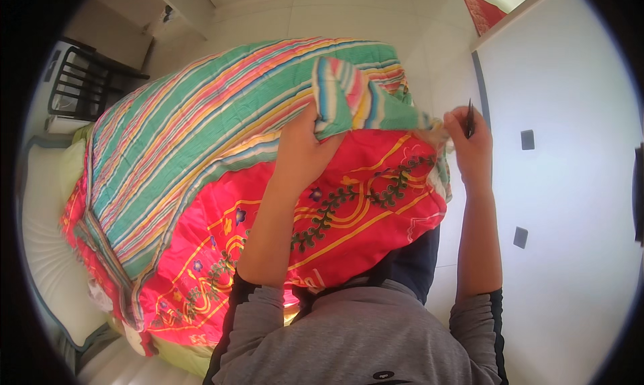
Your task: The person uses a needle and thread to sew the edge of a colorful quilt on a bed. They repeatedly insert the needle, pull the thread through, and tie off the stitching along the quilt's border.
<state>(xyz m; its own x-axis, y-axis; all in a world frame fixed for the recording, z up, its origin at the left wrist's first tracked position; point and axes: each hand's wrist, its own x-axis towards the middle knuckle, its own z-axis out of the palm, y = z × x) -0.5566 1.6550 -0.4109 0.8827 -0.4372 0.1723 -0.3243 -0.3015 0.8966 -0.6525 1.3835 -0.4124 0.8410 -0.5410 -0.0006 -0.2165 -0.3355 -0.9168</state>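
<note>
A padded quilt with green, yellow, pink and blue stripes (201,108) lies over a bed, its near side folded up so that red fabric with yellow lines and flowers (372,199) shows. My left hand (304,138) grips the quilt's turned-up striped edge near the middle. At the right, my right hand (469,133) holds a small dark pointed tool (470,118), perhaps scissors or a thread cutter, between thumb and fingers. Its fingertips are at a pale, frayed-looking tuft (438,132) on the quilt's corner; whether they pinch it is blurred.
A white cabinet or door panel (563,184) with dark square pieces stands at the right. The cream padded headboard (50,224) is at the left, with a dark slatted chair (80,85) beyond it. Pale floor tiles (352,18) run behind the bed.
</note>
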